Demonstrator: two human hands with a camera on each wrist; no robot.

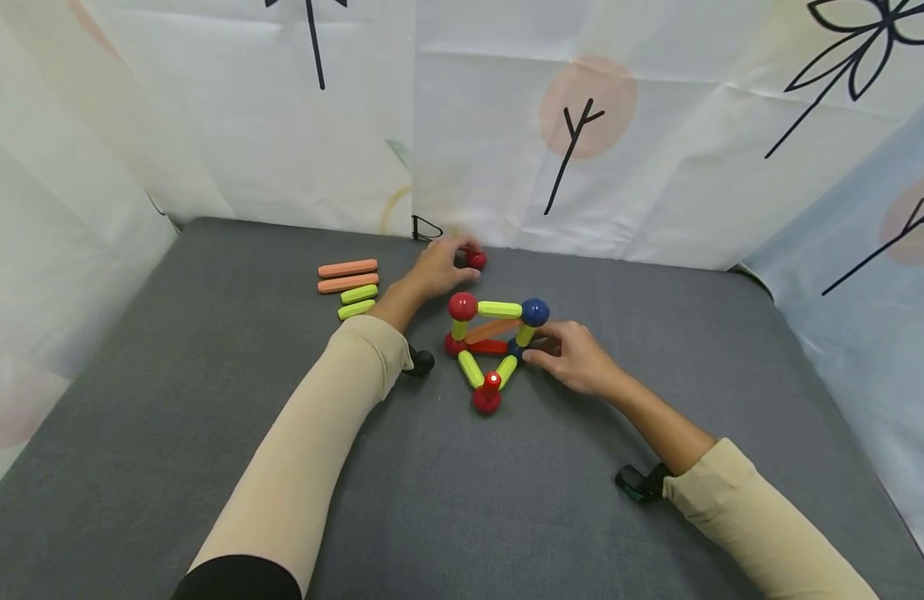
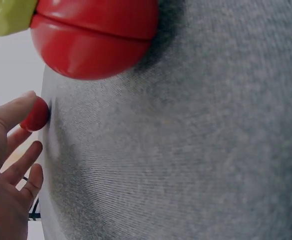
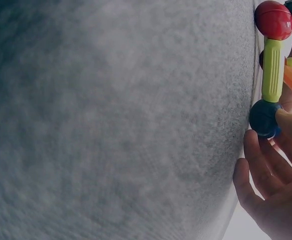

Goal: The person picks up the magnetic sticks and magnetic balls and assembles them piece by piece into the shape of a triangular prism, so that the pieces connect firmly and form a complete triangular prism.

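A magnetic stick-and-ball frame stands on the grey cloth, with red and blue balls joined by yellow-green, orange and red sticks. A short red stick points up from its front red ball. My right hand pinches the lower blue ball at the frame's right side. Behind the frame, my left hand has thumb and fingers around a loose red ball. The left wrist view shows that ball between thumb and forefinger, the other fingers loosely bent.
Two orange sticks and two short yellow-green sticks lie left of my left forearm. The cloth-covered table ends at a white patterned curtain behind. A blue-tinted curtain hangs at the right.
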